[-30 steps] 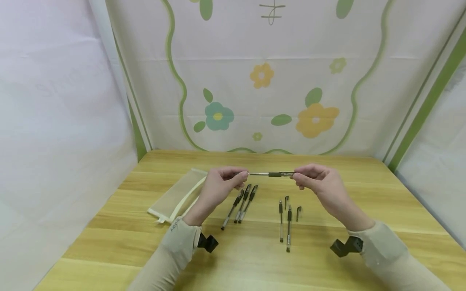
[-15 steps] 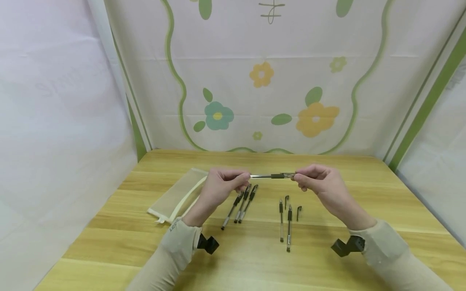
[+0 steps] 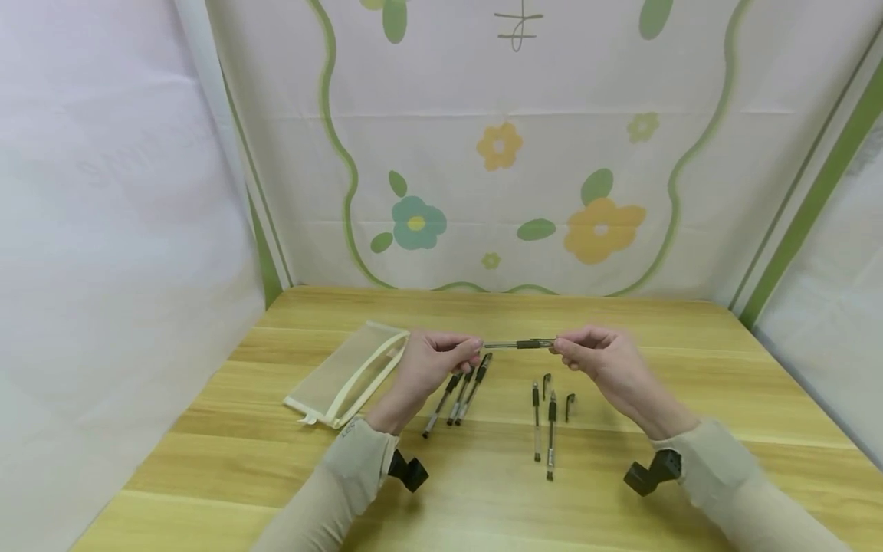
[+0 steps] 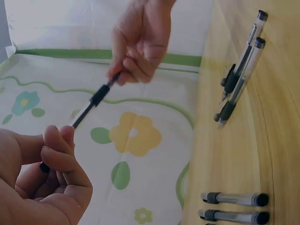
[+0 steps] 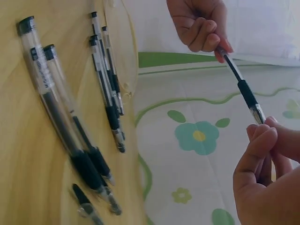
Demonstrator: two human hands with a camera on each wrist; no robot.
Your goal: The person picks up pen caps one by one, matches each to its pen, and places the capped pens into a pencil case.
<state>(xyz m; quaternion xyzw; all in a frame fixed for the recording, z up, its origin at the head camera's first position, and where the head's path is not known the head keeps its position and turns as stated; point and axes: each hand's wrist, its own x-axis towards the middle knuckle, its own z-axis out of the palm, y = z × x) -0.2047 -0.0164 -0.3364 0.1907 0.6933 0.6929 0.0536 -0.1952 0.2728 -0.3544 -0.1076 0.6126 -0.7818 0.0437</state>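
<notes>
A black gel pen [image 3: 507, 345] is held level above the table between both hands. My left hand [image 3: 429, 369] pinches its barrel near the rear end, and the black end plug shows below the fingers in the left wrist view. At the tip end, thumb and fingers of my right hand [image 3: 614, 372] pinch the pen; a clip lies along its dark rubber grip [image 5: 247, 93]. Fingertips hide how the cap sits. Below lie two uncapped pens [image 3: 551, 438] with two loose caps [image 3: 569, 407] beside them. Several capped pens [image 3: 473, 391] lie near the left forearm.
A pale translucent zip pouch [image 3: 341, 372] lies at the left of the wooden table [image 3: 497, 506], partly behind my left hand. A white cloth wall with printed flowers [image 3: 600, 230] stands at the table's back, with white cloth at both sides.
Both hands and the pen have come slightly lower, and the hands are a little closer together. The head view has shifted slightly. More of the pouch's zip opening shows. Pens on the table stay put.
</notes>
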